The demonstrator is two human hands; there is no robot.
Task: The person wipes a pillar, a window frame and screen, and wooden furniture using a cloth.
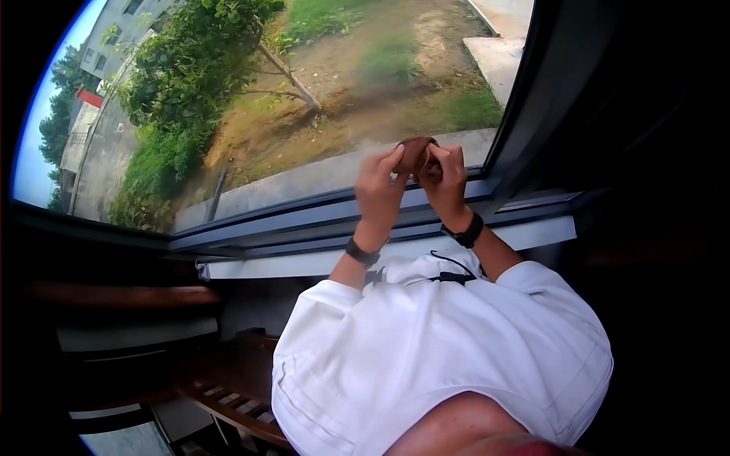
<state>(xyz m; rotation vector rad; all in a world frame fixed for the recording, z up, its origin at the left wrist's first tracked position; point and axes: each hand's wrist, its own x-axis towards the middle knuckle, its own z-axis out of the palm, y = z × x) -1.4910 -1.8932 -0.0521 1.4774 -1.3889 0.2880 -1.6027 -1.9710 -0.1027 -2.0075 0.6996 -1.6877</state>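
Observation:
A brown cloth, folded or bunched up, is held between my two hands in front of the window glass. My left hand pinches its left side with thumb and fingers. On the right, my right hand has its fingers closed around the cloth's other end, where a lighter edge shows. Both hands are raised above the window sill, and each wrist wears a black band. Part of the cloth is hidden behind the fingers.
The window frame runs just beyond my hands, with a dark upright to the right. Outside are a tree, soil and a paved strip. A wooden chair stands at lower left, near a dark wooden rail.

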